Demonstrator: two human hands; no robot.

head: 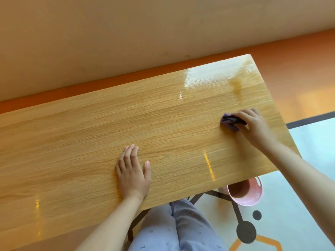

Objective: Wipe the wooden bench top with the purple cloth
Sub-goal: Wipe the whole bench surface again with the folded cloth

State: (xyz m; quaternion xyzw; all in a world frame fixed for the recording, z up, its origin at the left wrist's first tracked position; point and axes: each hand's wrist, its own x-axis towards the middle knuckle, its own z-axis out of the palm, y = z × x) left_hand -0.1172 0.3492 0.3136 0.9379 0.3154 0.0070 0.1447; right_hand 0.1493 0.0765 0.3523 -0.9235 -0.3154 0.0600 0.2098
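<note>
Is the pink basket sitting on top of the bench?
No, the pink basket is down below the bench top, partly hidden under its near edge.

Wooden bench top [90,142] seen from above, running L to R. Two obstacles on it: left hand [133,171] flat near the front edge, approx. mid-length, and right hand [253,127] gripping a bunched purple cloth [229,121] near the R end. Bare wood lies L of the left hand, btwn the hands, and beyond the right hand to the glossy far R corner. Wall [126,33] stands close behind the back edge, w/ only a thin orange strip [90,87] btwn. Below the front R corner: pink basket [253,200] partly under the top, dark frame struts [237,212] and the person's knees [181,223] beside it.
</note>
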